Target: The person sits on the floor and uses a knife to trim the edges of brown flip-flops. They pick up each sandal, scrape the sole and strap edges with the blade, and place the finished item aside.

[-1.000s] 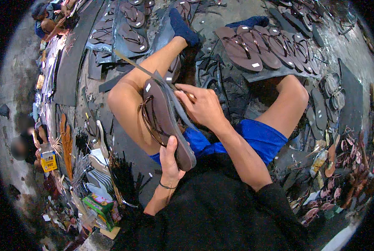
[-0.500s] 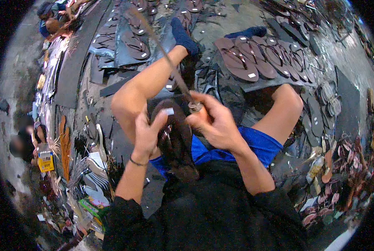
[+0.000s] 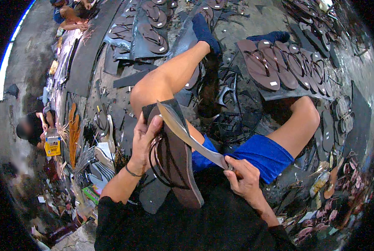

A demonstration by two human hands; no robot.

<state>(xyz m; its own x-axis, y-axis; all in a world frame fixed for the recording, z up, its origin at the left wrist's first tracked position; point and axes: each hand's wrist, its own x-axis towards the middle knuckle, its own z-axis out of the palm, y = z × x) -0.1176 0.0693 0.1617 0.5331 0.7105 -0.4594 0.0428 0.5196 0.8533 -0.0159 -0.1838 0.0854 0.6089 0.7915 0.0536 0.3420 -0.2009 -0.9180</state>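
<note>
1. The left hand (image 3: 143,142) gripped the top end of a brown sandal (image 3: 176,161), in front of the black shirt (image 3: 187,230).
2. The right hand (image 3: 245,178), well apart, was wrapped around a long knife (image 3: 196,146).
3. The blade crossed the sandal's top and ran past its right edge; I couldn't tell if they touched.
4. The left knee (image 3: 144,93) was near; a row of sandals (image 3: 280,67) sat well away.

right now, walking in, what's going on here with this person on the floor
The seated person's left hand grips a dark brown flip-flop sandal with shiny straps near its far end. Their right hand holds a long, slender metal knife, its blade extending over the sandal's far end; whether it touches is unclear. Ahead and to the right, similar brown flip-flops lie in a row on a dark sheet.
</note>
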